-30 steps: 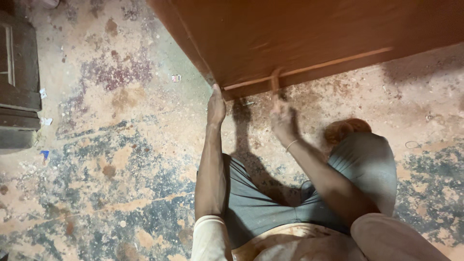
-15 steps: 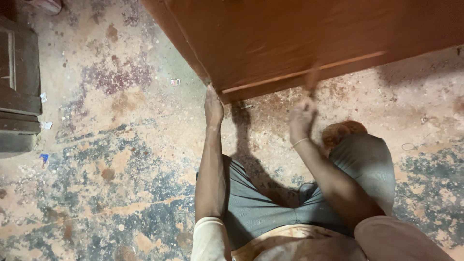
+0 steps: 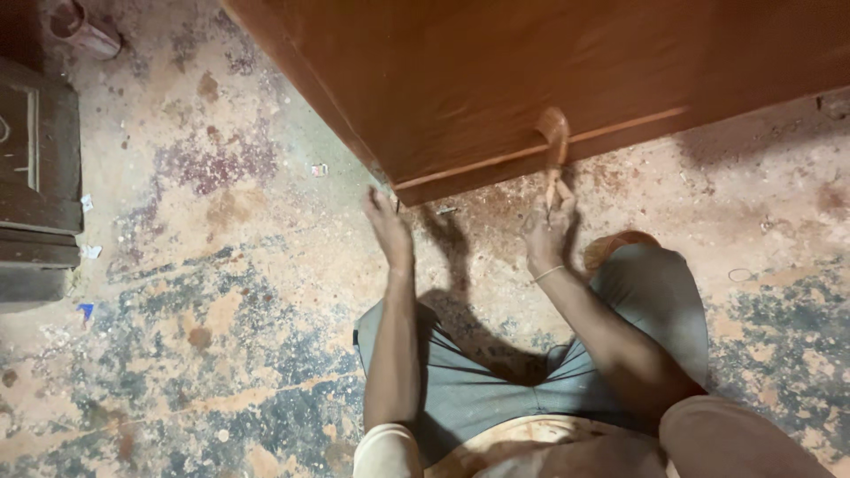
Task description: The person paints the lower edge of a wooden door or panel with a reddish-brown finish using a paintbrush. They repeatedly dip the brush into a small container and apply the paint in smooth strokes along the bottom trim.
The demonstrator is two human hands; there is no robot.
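Two bare hands at the lower corner of a large reddish-brown wooden panel [image 3: 531, 80], standing on edge on a stained, dusty concrete floor [image 3: 177, 292]. Left hand [image 3: 388, 226] flat beside the panel's bottom corner, fingers extended and released, gripping nothing. Right hand [image 3: 547, 232] clenched around the handle of a small tool [image 3: 555, 146] (curved head blurred, exact kind unclear) raised against the panel's lower rail. Panel judged heavy, stiff and smooth-faced; best gripped along the edges or bottom corner, never the slick face. Dark wooden object [image 3: 35, 177] at far left, well apart.
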